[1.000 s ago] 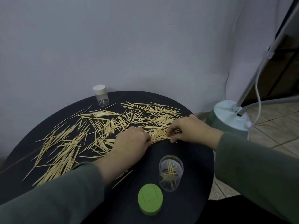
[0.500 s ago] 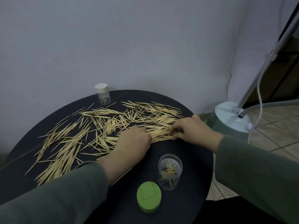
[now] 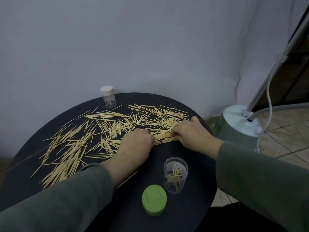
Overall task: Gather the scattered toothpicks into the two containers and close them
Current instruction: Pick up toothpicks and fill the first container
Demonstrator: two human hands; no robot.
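Pinching one bundle of toothpicks [image 3: 163, 140] between left hand [image 3: 136, 142] and right hand [image 3: 192, 133]; uneven squeeze may scatter them.

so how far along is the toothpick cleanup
Early. Done: a few toothpicks stand in the open clear container, its green lid off beside it. In hand: left hand and right hand bunch a bundle of toothpicks. Left: most scattered toothpicks lie on the black table; the white-capped container holds few.
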